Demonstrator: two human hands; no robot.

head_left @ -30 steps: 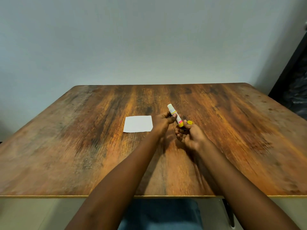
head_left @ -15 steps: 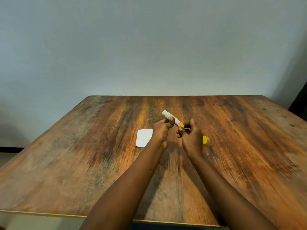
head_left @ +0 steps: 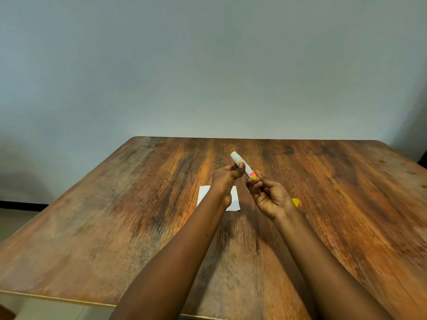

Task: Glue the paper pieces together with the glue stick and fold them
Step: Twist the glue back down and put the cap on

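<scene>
A wood-grain table [head_left: 323,204] with a smooth, faintly sheened and worn-looking top is observed. A matt white paper sheet [head_left: 234,199] is noted on it. The glue stick [head_left: 242,164] and yellow cap [head_left: 295,202] appear smooth plastic.

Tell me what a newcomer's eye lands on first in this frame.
The glue stick, raised mid-table between both hands: left hand grips its body, right hand pinches its yellow end. Under the left wrist lies a white paper on the table; a yellow cap sits behind the right hand.
</scene>
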